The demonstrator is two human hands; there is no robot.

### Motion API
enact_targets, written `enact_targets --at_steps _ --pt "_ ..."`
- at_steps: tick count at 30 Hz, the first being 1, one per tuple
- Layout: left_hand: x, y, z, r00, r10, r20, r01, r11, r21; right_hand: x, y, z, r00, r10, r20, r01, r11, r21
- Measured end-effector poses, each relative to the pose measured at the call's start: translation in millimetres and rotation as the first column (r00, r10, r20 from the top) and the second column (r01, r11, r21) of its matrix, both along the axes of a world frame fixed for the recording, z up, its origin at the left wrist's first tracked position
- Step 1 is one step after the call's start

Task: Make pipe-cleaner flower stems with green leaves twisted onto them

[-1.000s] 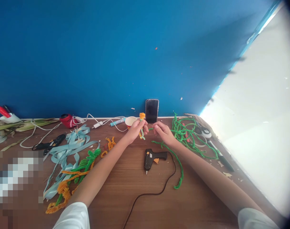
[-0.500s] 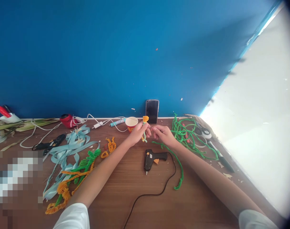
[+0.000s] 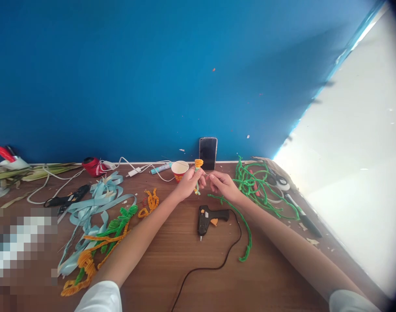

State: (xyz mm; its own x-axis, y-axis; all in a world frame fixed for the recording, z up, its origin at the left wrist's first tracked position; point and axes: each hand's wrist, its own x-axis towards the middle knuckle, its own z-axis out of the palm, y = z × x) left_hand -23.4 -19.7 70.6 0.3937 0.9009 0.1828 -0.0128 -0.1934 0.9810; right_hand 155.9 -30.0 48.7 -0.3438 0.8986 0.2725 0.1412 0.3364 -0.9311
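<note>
My left hand [image 3: 188, 182] is closed around a small craft piece [image 3: 198, 163], its top a coil of orange fuzzy stem. Light blue-green ends of the piece hang below the fingers. Close by on the right, my right hand [image 3: 224, 183] pinches a thin strand [image 3: 207, 174] that runs across to the left hand. Whether the strand is thread or wire cannot be made out. Below both hands a black glue gun [image 3: 204, 221] lies on the table, nozzle towards me. A paper cup [image 3: 179, 171] stands just behind my left hand.
A phone [image 3: 208, 152] leans on the blue wall. Green fuzzy stems [image 3: 250, 184] are heaped at the right, and one long green stem [image 3: 249, 232] curves beside the glue gun. Light blue ribbon [image 3: 87, 212] and orange fuzzy stems [image 3: 87, 264] spread at the left. A black cord [image 3: 211, 268] crosses the front.
My right hand has shifted slightly right, away from the left hand. The strand between them shows a little longer. The left hand keeps its hold.
</note>
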Motion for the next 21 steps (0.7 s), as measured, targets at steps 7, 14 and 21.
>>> enact_targets --at_steps 7,14,21 --pt "-3.4 3.4 1.1 0.999 0.015 0.042 -0.015 1.0 -0.006 1.7 -1.3 8.2 0.997 0.035 -0.062 -0.039 0.997 -0.073" --pt "1.4 0.0 -3.7 1.0 -0.012 0.001 0.012 1.0 0.006 -0.4 1.8 2.5 0.999 -0.033 0.032 0.03 0.995 0.1" --pt "4.8 -2.8 -5.8 1.0 -0.011 -0.012 0.01 1.0 -0.001 1.5 0.2 5.9 0.988 -0.065 0.139 0.041 0.985 0.169"
